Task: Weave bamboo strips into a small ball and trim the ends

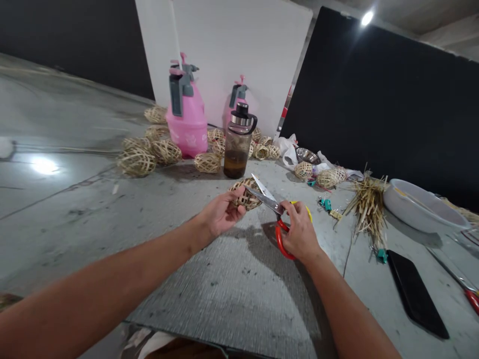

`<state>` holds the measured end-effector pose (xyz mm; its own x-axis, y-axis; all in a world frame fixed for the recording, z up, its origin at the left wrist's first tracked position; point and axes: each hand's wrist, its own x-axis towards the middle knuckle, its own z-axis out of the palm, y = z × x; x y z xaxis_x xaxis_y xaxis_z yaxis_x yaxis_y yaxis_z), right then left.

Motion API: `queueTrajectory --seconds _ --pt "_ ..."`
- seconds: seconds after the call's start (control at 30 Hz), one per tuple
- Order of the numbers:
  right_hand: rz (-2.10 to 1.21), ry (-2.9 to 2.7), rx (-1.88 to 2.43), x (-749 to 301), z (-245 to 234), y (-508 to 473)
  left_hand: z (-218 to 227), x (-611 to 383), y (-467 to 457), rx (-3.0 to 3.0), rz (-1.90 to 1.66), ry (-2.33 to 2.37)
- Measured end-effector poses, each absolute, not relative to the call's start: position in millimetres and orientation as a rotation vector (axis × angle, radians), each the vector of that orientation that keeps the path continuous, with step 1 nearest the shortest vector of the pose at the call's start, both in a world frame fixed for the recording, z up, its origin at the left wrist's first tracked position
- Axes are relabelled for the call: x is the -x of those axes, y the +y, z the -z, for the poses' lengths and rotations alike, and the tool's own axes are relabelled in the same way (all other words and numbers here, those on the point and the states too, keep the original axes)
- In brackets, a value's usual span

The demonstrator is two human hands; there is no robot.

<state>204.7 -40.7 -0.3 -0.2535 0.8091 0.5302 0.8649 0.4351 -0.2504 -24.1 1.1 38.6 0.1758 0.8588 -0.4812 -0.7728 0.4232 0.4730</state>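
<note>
Nearest on the grey table [239,294], the right hand [299,232] grips red-and-yellow scissors [275,209], blades open against a small woven ball [245,194] that the left hand [222,213] pinches just above the table. Behind stand a dark drink bottle [239,142], pink spray bottles [186,112] and more woven balls [149,152].

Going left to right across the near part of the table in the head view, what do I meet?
left hand → woven ball it holds → scissors → right hand gripping them → straw bundle → white bowl
</note>
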Motion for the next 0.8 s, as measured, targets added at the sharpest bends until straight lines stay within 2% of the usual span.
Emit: queueTrajectory --seconds 0.57,0.8 --pt "0.101 -2.141 1.509 -203.8 1.3 -40.2 -32.4 20.9 -5.0 -0.301 -1.139 0.781" --pt "0.202 -2.160 1.561 -204.3 2.2 -41.5 -33.3 21.0 -5.2 -0.320 -1.127 0.781"
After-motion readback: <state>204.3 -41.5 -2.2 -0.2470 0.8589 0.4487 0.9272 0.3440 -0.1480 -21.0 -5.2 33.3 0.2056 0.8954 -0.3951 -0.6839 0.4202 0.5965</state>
